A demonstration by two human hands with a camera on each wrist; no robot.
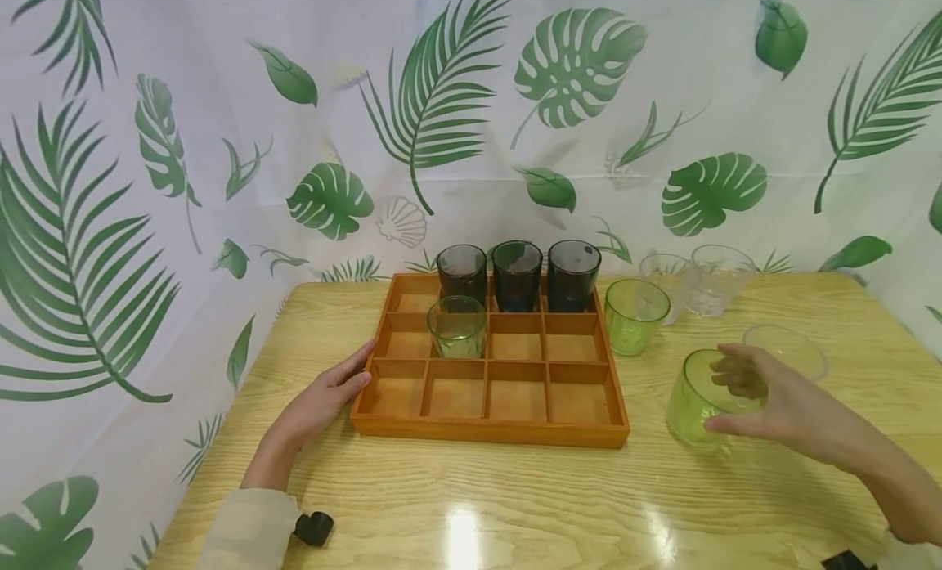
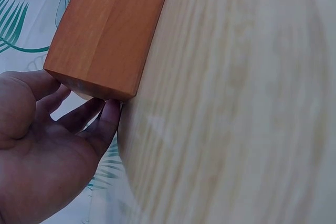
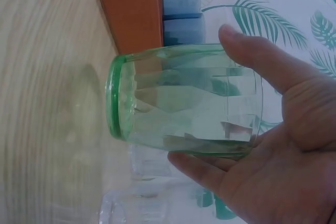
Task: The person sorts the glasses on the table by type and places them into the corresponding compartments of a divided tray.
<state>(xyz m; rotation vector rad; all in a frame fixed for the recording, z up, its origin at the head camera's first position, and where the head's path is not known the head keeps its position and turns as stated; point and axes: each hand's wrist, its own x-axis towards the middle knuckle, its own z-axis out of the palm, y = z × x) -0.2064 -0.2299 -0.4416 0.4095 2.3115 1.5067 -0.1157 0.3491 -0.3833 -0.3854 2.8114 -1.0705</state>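
My right hand (image 1: 787, 406) grips a green glass (image 1: 692, 406) right of the tray, thumb on one side and fingers on the other. The right wrist view shows this faceted glass (image 3: 184, 103) upright, close to the table; whether its base touches, I cannot tell. My left hand (image 1: 316, 406) touches the left end of the wooden divided tray (image 1: 486, 431), fingers and thumb spread against its wall (image 2: 94, 85). One green glass (image 1: 456, 329) stands in the middle row, second compartment from the left. Three dark glasses (image 1: 518, 276) occupy the back row's other compartments, leaving its leftmost one bare.
Another green glass (image 1: 634, 316) stands against the tray's right side, near the back. Behind it are two clear glasses (image 1: 717, 280). A further clear rim (image 1: 818, 353) shows beyond my right hand, partly covered. A leaf-patterned cloth (image 1: 471, 145) hangs behind the wooden table (image 1: 383, 504).
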